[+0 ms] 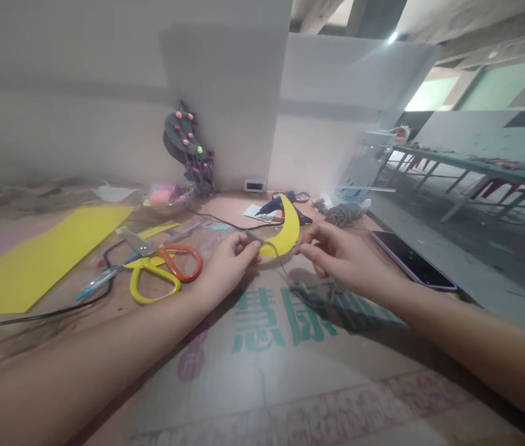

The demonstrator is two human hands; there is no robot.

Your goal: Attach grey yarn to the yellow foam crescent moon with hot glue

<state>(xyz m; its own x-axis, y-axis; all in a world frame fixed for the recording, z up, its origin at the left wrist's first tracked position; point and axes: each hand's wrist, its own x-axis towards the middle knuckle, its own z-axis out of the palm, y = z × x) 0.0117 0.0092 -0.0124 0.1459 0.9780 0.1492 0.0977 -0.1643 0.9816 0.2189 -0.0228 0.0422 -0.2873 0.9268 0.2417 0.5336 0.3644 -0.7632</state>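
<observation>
A yellow crescent moon cutout (pixel 291 228) stands up from my left hand (pixel 233 260), whose thumb and fingers pinch its lower tip. Grey yarn (pixel 255 237) is wrapped round that tip, and a loose strand hangs from it toward the tabletop. Just right of the crescent, my right hand (pixel 331 253) is closed, thumb and forefinger together; whatever is between them is too small to make out. Scissors (pixel 150 263) with one red and one yellow handle lie left of my left hand. Behind the crescent rests a dark blue glue gun (pixel 271 204).
Yellow sheet (pixel 52 254) lies at the left, near a black cord (pixel 34 317). A phone (pixel 413 260) lies at the right edge, with a grey yarn ball (pixel 346 212) farther back. A grey crescent with colored beads (pixel 176 137) stands against the wall behind a small white device (pixel 255 185).
</observation>
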